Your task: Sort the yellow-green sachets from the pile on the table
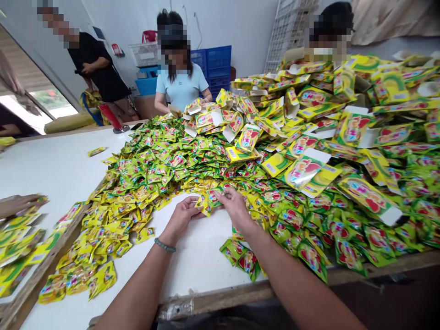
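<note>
A big heap of small yellow-green sachets (pixel 165 160) covers the white table (pixel 195 256). My left hand (pixel 182 216) and my right hand (pixel 233 206) meet at the near edge of the heap. Both pinch a few sachets (pixel 209 199) held between them, fingers curled. A green bead bracelet (pixel 165 246) sits on my left wrist. Flat and folded yellow cartons (pixel 309 167) with the same print are piled to the right and behind.
A person in a light blue shirt (pixel 182 87) stands across the table, another person (pixel 330 36) at the far right, a third in black (pixel 99 73) at the back left. Someone's hand (pixel 17 205) rests on sachets at the left edge. Blue crates (pixel 216 64) stand behind.
</note>
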`<state>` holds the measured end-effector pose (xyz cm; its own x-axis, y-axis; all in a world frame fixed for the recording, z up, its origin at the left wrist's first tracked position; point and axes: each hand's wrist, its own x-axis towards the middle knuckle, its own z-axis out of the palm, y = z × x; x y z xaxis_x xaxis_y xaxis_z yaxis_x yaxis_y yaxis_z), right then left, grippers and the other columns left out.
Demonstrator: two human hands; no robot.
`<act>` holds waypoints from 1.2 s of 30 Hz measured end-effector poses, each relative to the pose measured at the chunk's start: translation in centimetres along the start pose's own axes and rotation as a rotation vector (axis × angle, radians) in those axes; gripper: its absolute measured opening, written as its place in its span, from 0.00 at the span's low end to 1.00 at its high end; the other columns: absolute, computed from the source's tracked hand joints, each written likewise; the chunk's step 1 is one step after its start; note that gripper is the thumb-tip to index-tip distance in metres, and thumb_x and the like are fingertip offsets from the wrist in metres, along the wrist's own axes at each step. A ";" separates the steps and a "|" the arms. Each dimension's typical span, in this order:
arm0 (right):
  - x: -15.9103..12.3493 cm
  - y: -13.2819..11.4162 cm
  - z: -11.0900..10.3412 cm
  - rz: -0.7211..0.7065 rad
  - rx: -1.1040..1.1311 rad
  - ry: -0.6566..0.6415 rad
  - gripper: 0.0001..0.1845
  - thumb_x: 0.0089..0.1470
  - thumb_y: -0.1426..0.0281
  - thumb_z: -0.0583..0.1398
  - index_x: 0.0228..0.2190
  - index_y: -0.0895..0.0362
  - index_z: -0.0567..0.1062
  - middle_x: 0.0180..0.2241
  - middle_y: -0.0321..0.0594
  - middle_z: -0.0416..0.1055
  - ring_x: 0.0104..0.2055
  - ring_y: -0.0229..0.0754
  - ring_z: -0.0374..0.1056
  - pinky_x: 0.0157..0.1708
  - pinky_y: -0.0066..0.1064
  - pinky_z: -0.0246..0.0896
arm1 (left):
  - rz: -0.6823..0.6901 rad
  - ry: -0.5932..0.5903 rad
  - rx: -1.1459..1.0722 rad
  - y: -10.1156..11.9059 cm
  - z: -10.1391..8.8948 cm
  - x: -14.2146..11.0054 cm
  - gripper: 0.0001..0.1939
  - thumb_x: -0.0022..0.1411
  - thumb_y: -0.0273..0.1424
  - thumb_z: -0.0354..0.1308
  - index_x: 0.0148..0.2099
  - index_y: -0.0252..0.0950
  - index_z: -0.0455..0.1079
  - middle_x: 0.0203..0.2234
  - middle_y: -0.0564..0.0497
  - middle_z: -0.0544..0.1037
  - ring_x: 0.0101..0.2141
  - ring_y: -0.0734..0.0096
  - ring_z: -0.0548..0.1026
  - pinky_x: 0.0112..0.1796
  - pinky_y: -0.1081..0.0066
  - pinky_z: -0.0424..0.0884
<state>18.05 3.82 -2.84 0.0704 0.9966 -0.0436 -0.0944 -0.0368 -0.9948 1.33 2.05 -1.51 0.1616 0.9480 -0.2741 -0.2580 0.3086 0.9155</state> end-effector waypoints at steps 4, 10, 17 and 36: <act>-0.5 0.6 1.1 -0.059 -0.197 0.116 0.18 0.46 0.54 0.58 0.25 0.57 0.66 0.24 0.37 0.67 0.28 0.39 0.62 0.28 0.30 0.58 | 0.067 -0.022 -0.147 0.1 1.3 -0.5 0.18 0.44 0.24 0.66 0.38 0.35 0.65 0.30 0.54 0.76 0.32 0.74 0.75 0.38 0.70 0.74; -0.9 0.2 1.4 -0.104 -0.376 0.201 0.16 0.49 0.55 0.56 0.25 0.56 0.67 0.24 0.36 0.65 0.27 0.39 0.59 0.30 0.31 0.55 | 0.095 0.088 -0.127 -0.1 3.2 -0.3 0.18 0.44 0.30 0.67 0.35 0.36 0.62 0.27 0.56 0.74 0.28 0.76 0.73 0.31 0.75 0.71; 0.2 -3.0 -1.5 -0.130 -0.093 0.063 0.16 0.45 0.60 0.61 0.34 0.58 0.73 0.27 0.36 0.71 0.29 0.40 0.65 0.30 0.28 0.58 | 0.212 -0.055 0.324 3.5 4.5 2.0 0.15 0.46 0.34 0.66 0.31 0.34 0.64 0.23 0.54 0.72 0.26 0.75 0.69 0.30 0.75 0.65; 0.6 -4.9 -3.7 -0.275 -0.189 0.295 0.13 0.51 0.63 0.57 0.36 0.55 0.76 0.32 0.38 0.74 0.33 0.42 0.68 0.35 0.30 0.60 | 0.298 0.040 0.927 9.1 5.4 3.1 0.26 0.56 0.44 0.56 0.53 0.36 0.66 0.37 0.44 0.77 0.34 0.61 0.74 0.31 0.70 0.65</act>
<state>22.27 4.34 1.66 0.3500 0.9086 0.2277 0.1485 0.1862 -0.9712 4.65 7.36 7.57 0.1742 0.9846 0.0122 0.5720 -0.1112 0.8127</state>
